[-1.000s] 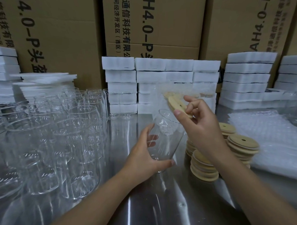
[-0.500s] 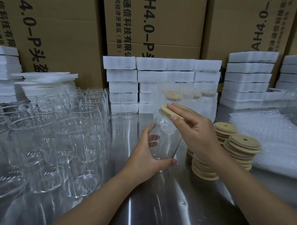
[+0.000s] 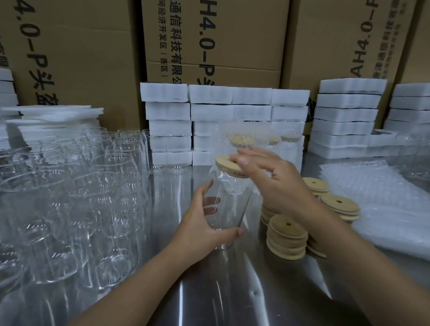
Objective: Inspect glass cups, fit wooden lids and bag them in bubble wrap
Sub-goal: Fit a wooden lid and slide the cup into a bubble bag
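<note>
One glass cup (image 3: 232,206), tilted, left grip (image 3: 202,226) curled round it, right grip (image 3: 280,184) flat-fingered on wooden lid (image 3: 224,162)

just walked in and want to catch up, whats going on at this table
A person is fitting a wooden lid on a glass cup. The left hand holds the tilted cup by its lower half, and the right hand lays flat fingers on the lid at the rim. This cup is not yet bagged. Stacks of spare lids and bubble wrap lie to the right, and many empty glass cups stand to the left.
</note>
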